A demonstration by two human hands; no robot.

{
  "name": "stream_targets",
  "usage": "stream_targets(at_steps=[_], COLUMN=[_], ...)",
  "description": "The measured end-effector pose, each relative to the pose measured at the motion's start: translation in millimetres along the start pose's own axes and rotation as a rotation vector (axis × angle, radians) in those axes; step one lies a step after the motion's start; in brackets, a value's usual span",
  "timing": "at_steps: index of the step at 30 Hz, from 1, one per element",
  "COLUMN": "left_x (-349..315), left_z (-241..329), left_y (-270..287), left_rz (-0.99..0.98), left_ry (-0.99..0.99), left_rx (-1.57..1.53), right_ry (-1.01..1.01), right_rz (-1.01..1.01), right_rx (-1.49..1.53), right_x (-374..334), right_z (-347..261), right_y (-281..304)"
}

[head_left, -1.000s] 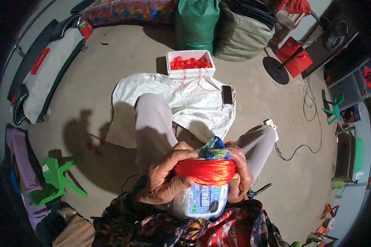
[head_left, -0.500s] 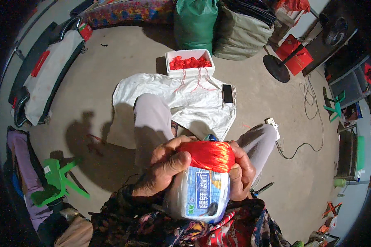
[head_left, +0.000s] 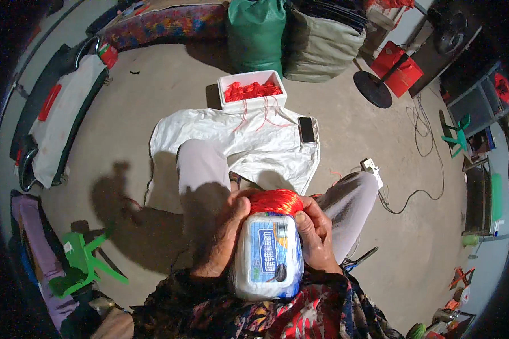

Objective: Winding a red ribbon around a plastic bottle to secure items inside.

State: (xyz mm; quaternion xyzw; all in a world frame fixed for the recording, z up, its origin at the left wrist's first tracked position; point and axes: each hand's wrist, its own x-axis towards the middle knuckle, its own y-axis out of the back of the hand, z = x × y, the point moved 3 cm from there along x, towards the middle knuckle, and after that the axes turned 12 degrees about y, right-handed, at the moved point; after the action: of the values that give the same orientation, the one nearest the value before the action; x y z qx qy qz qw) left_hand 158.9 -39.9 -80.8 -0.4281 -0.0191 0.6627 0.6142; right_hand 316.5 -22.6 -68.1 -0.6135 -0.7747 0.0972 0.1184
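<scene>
A plump white-and-blue pack of wipes (head_left: pixel 270 260) with a hard flip lid rests against my lap. Around its far end runs a thick band of shiny red cord (head_left: pixel 276 201). My left hand (head_left: pixel 229 229) grips the left end of this band, its thumb pressed along the side. On the right, my right hand (head_left: pixel 318 233) closes over the other end, thumb bent against the cord and the pack's edge. The fingertips beneath the pack are hidden.
A white sheet (head_left: pixel 181 127) lies on the floor beyond my knees, with a phone (head_left: pixel 306 130) on it. Behind stands a white foam box (head_left: pixel 253 104) of red cord pieces. A power strip (head_left: pixel 372 172) trails a cable at right; a green stool (head_left: pixel 80 257) stands left.
The pack and both hands have moved slightly left and tipped, so the lid faces me more squarely. My left hand has shifted round toward the pack's side. The view has shifted a little.
</scene>
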Motion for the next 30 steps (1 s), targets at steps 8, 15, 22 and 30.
stream_targets(at_steps=[8, 15, 22, 30], left_x=[-17, -4, 15, 15], left_z=[-28, -29, -22, -27], left_y=[19, 19, 19, 24], left_rz=[-0.126, -0.166, -0.181, -0.177], left_ry=[0.278, 0.286, 0.251, 0.237], left_rx=[-0.143, -0.117, -0.093, -0.091], right_ry=[0.056, -0.05, -0.06, -0.018], right_rz=[0.081, 0.079, 0.083, 0.006], right_rx=[-0.019, 0.166, 0.413, 0.276], right_x=[4, 15, 18, 16], right_z=[-1, 19, 30, 36], right_y=[15, 30, 34, 30])
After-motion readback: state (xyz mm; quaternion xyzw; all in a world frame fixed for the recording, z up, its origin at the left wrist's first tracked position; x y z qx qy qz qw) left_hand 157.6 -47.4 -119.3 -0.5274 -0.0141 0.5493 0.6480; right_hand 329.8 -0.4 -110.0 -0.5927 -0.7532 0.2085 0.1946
